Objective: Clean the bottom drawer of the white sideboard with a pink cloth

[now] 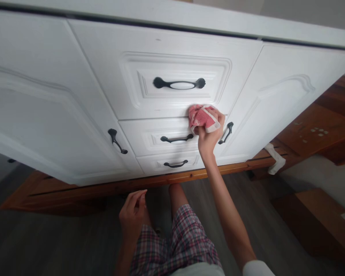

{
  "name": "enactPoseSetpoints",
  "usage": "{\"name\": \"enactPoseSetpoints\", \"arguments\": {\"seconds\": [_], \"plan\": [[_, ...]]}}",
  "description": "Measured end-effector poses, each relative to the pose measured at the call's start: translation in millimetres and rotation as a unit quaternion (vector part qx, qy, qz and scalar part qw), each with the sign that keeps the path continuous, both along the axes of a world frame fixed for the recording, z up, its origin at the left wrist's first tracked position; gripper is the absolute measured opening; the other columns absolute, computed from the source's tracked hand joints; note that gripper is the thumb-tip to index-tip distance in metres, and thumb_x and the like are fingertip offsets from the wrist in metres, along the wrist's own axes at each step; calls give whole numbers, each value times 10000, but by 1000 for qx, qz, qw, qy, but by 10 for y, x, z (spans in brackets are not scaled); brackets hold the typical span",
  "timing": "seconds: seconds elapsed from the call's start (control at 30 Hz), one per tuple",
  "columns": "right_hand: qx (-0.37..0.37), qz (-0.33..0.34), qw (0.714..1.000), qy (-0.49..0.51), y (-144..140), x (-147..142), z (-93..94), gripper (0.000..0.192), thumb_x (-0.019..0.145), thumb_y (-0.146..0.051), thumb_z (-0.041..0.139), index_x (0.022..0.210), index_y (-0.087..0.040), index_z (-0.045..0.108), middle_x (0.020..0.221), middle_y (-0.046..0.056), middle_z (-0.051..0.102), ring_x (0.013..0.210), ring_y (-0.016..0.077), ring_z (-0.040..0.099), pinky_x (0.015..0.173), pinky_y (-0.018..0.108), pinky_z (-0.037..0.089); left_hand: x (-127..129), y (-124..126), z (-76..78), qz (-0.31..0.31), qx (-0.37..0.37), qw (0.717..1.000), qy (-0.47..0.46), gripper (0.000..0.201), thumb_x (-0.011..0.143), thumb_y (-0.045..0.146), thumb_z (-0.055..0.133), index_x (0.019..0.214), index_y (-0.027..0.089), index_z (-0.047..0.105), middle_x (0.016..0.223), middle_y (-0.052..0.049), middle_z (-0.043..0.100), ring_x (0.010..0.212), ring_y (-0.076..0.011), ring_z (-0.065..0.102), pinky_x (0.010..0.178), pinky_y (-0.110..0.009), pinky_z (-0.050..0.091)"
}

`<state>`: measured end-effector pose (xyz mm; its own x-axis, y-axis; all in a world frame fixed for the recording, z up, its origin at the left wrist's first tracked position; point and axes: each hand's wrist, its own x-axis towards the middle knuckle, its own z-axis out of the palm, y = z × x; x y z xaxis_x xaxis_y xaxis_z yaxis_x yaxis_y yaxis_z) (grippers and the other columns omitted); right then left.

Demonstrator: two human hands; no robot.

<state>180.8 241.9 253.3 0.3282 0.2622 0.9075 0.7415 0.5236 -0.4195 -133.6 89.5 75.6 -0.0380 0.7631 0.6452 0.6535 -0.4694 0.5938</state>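
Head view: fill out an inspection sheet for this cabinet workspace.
Surface: white panelled cabinet front, three drawers with black handles.
Job's things: crumpled pink cloth pressed on the top drawer's lower edge.
Clutter: white rag hanging off the wooden base.
Grippers: right hand grips the cloth; left hand empty, resting on the plaid shorts.
Cables: nothing seen.
Surroundings: grey floor, brown cardboard box at right.

Cloth [202,118] in the fingers was pink-red with a white edge. Drawer fronts [166,88] behind it were white, handles [179,83] black with a white middle. Shorts [181,241] below were red-grey plaid. Plinth [149,180] was orange-brown wood, floor [60,237] grey.
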Motion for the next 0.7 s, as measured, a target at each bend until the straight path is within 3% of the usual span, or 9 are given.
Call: {"name": "enactPoseSetpoints", "arguments": {"seconds": [0.17,0.27,0.4,0.53,0.7], "plan": [[-72,43,993,-89,20,-716,232,467,985,-150,552,1430,-256,645,1440,111,532,1326,291,539,1138,516,527,-101,-81,-24,25,-12,1000,3,234,1130,344,581,1110,235,787,1056,-39,802,829,-180,776,827,-293,615],[-128,47,981,-139,4,-1142,196,498,1019,-103,518,1472,-267,644,1503,98,492,1321,279,521,1138,469,523,-167,-131,-51,39,-15,999,9,236,1124,373,592,1109,247,791,1056,-34,807,781,-176,763,782,-293,607],[-200,37,956,-213,-6,-1540,91,431,1091,-193,569,1504,-292,643,1560,97,466,1368,278,492,1179,422,488,-217,-156,-97,44,-13,999,18,237,1116,391,601,1092,258,797,1032,-28,807,787,-191,771,781,-310,607],[-201,48,944,-258,0,-1695,-153,375,1084,-276,666,1455,-320,696,1533,96,539,1329,261,510,1182,402,484,-195,-157,-98,40,-17,999,27,235,1116,391,601,1107,257,794,1043,-36,807,842,-204,789,811,-318,612],[-195,103,933,-284,-75,-1603,-802,280,1108,-276,612,1328,-316,781,1432,75,659,1231,246,539,1097,377,517,-96,-172,-17,23,-8,999,27,209,1110,315,598,1093,256,798,1047,-39,815,912,-211,805,876,-320,631]]}}
